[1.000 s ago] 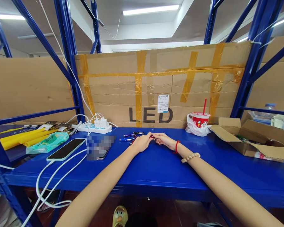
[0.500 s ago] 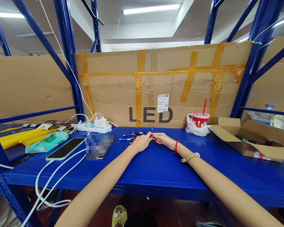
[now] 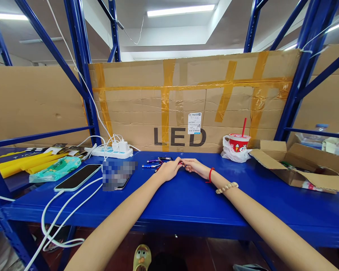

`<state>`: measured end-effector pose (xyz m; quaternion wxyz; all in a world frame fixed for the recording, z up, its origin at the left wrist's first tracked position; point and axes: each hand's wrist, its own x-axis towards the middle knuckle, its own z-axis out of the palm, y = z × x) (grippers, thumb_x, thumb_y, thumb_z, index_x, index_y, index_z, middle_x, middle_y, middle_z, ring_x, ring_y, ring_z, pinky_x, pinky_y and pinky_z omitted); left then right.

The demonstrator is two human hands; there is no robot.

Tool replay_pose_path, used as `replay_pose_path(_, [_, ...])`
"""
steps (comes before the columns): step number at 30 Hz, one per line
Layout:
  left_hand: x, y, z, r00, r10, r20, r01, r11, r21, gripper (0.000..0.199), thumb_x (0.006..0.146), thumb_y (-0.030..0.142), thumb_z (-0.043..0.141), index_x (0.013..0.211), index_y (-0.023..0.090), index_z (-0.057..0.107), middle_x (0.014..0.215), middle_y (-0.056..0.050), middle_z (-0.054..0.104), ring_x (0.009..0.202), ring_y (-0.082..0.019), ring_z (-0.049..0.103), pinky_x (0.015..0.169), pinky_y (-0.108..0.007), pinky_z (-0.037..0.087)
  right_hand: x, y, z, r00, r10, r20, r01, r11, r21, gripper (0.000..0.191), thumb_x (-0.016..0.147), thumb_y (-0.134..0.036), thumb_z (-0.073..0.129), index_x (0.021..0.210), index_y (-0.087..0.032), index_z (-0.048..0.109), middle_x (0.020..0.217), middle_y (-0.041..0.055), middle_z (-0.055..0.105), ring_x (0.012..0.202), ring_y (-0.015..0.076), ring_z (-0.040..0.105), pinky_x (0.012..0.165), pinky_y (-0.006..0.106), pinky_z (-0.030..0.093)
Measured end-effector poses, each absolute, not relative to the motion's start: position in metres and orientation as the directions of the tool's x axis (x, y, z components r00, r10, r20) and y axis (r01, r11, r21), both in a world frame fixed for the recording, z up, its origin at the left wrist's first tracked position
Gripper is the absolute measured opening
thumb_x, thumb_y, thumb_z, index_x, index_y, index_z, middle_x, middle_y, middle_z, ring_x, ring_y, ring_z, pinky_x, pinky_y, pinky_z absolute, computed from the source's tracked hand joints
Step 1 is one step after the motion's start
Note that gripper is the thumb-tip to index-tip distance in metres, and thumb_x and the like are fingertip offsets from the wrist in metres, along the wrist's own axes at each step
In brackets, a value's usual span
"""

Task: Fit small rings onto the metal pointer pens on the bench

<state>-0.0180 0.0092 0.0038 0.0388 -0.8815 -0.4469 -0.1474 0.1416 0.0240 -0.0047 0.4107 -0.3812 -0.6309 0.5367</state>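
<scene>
My left hand (image 3: 169, 170) and my right hand (image 3: 196, 166) meet above the blue shelf top (image 3: 186, 203), fingertips nearly touching. Between their closed fingers is a small dark red, shiny thing (image 3: 181, 163); most of it is hidden, so its kind cannot be made out. Just beyond and left of my left hand lie several small shiny pen-like sticks (image 3: 153, 162) in blue, purple and black. A red string and a beige twisted band circle my right wrist.
Left lie a phone (image 3: 78, 177) on a white cable, a blurred-out item (image 3: 117, 176), a power strip (image 3: 113, 151) and a teal packet (image 3: 56, 169). Right are a red-and-white cup (image 3: 238, 143) with a straw and an open carton (image 3: 302, 165). Cardboard (image 3: 135, 109) stands behind.
</scene>
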Motion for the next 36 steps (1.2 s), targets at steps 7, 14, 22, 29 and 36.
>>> replay_pose_path(7, [-0.0180,0.0100,0.0039,0.558,0.777,0.291,0.797,-0.599,0.072,0.026,0.091,0.034,0.022,0.108,0.021,0.035,0.099,-0.008,0.061,0.091,-0.023,0.058,0.068,-0.030,0.045,0.1420,0.0251,-0.0050,-0.367,0.925,0.104,0.041,0.127,-0.991,0.035,0.061,-0.046,0.066,0.077,-0.015,0.059,0.057,-0.0041,0.043,0.047,0.0053,0.033,0.046,0.023,0.020])
replay_pose_path(14, [-0.0176,0.0098,0.0035,0.560,0.775,0.292,0.796,-0.602,0.069,0.026,0.091,0.034,0.021,0.108,0.020,0.035,0.100,-0.009,0.061,0.092,-0.023,0.058,0.069,-0.031,0.045,0.1427,0.0269,-0.0069,-0.374,0.922,0.104,0.038,0.127,-0.991,0.033,0.063,-0.045,0.065,0.078,-0.016,0.060,0.058,-0.0035,0.044,0.047,0.0056,0.034,0.046,0.023,0.021])
replay_pose_path(22, [-0.0178,0.0084,0.0048,0.559,0.776,0.292,0.796,-0.601,0.071,0.026,0.091,0.034,0.021,0.107,0.020,0.036,0.099,-0.009,0.061,0.091,-0.024,0.059,0.068,-0.031,0.045,0.1433,0.0269,-0.0069,-0.380,0.919,0.104,0.046,0.131,-0.990,0.035,0.063,-0.046,0.064,0.077,-0.015,0.060,0.060,-0.0034,0.045,0.048,0.0050,0.034,0.046,0.022,0.020])
replay_pose_path(29, [-0.0176,0.0076,0.0048,0.546,0.789,0.282,0.808,-0.584,0.071,0.026,0.091,0.034,0.022,0.108,0.021,0.036,0.099,-0.008,0.061,0.090,-0.022,0.059,0.069,-0.030,0.045,0.1427,0.0268,-0.0071,-0.379,0.919,0.107,0.045,0.133,-0.990,0.036,0.064,-0.047,0.063,0.081,-0.015,0.061,0.060,-0.0030,0.046,0.048,0.0052,0.034,0.046,0.022,0.020])
replay_pose_path(36, [-0.0183,0.0093,0.0032,0.556,0.775,0.300,0.798,-0.599,0.068,0.026,0.091,0.034,0.021,0.108,0.021,0.036,0.099,-0.008,0.061,0.090,-0.023,0.059,0.069,-0.031,0.045,0.1426,0.0262,-0.0056,-0.381,0.919,0.103,0.040,0.128,-0.991,0.035,0.063,-0.046,0.065,0.076,-0.014,0.060,0.059,-0.0031,0.045,0.048,0.0048,0.035,0.046,0.022,0.020])
